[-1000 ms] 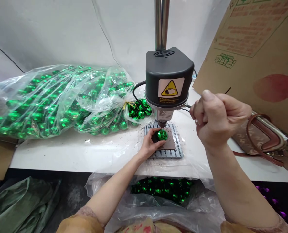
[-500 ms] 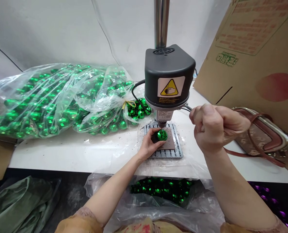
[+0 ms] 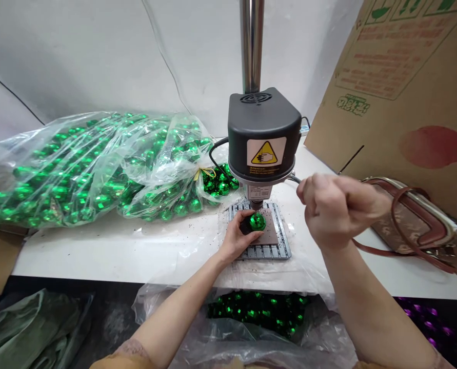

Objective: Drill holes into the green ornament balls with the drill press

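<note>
My left hand [image 3: 239, 237] pinches a shiny green faceted ball [image 3: 258, 221] between thumb and fingers. The ball rests on a small brown board [image 3: 270, 237] over the slotted metal base [image 3: 284, 252] of a bench drill press [image 3: 264, 136]. The drill's chuck [image 3: 256, 205] is directly above the ball; the tip of the bit is too small to make out. On the right, my right hand [image 3: 338, 207] is closed in a fist around the drill press's feed lever [image 3: 295, 178], most of which the fingers hide.
Clear bags of green balls [image 3: 78, 169] lie along the left of the white table [image 3: 108, 256]. An open plastic bag [image 3: 182, 328] with more green balls is at my lap. A brown handbag [image 3: 416, 215] and a large cardboard box [image 3: 405, 102] stand at the right.
The whole view has shifted slightly, so things sit a little lower. Both hands keep their grips, on the ball and the lever; the chuck looks slightly closer to the ball.
</note>
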Available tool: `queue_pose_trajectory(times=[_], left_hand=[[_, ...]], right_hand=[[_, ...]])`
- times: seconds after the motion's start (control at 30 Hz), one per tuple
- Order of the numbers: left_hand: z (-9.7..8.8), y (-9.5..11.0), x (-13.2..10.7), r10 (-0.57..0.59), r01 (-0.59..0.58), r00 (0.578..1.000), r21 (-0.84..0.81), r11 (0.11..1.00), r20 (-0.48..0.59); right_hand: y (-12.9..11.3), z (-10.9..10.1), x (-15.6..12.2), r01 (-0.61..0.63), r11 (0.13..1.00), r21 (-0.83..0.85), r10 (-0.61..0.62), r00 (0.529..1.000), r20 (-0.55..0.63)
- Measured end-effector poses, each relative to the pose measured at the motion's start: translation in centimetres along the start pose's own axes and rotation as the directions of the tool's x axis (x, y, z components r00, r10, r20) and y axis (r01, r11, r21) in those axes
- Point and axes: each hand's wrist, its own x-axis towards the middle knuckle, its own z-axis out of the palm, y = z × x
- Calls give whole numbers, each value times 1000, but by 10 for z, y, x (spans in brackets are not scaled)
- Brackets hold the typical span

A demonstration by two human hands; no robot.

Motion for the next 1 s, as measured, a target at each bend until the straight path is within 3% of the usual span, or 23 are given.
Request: queue_pose_trajectory(times=[0.03,0.13,0.23,0.27,0.33,0.37,0.43,0.47,0.5,0.57,0.67,0.77,0.83,0.9,1.0], left_hand=[[1,2,0,-5,5,1000,9,1000,-11],[2,11,-3,15,-8,996,84,996,-92],[1,23,-24,119,-70,977,263,962,-176],[0,27,-36,160,-107,978,332,937,-137],[-2,34,-67,237,-244,969,448,860,72],[-4,37,-83,268,-346,937,483,805,225],[-9,40,-108,294,-537,826,509,673,482],[-13,41,-113,299,-600,778,509,618,553],[-18,42,-112,317,-631,757,512,583,572],[-32,41,-90,376,-608,791,553,570,482],[-58,39,-16,399,-410,893,740,533,208],[-77,33,66,155,-131,985,907,401,74],[-81,27,103,40,-48,999,928,369,36],[-81,21,122,5,-32,999,924,380,33],[-80,16,124,33,-47,999,898,437,36]], right_hand=[[-6,4,9,-13,1000,22,14,998,-65],[-18,14,36,-133,990,38,133,991,3],[-20,18,51,-187,981,56,183,981,63],[-20,18,53,-199,978,64,195,978,68],[-20,18,53,-211,975,74,207,976,66],[-20,18,53,-212,974,75,208,976,62],[-20,17,51,-211,975,76,207,977,53],[-20,17,50,-210,975,76,207,977,48],[-20,17,50,-208,975,73,206,978,42],[-20,18,50,-209,976,60,207,978,32],[-21,18,50,-213,976,54,212,977,21],[-21,18,49,-219,973,68,218,976,15],[-21,18,49,-219,973,69,218,976,16],[-21,18,49,-219,974,57,218,976,21],[-20,17,49,-216,975,43,215,976,27]])
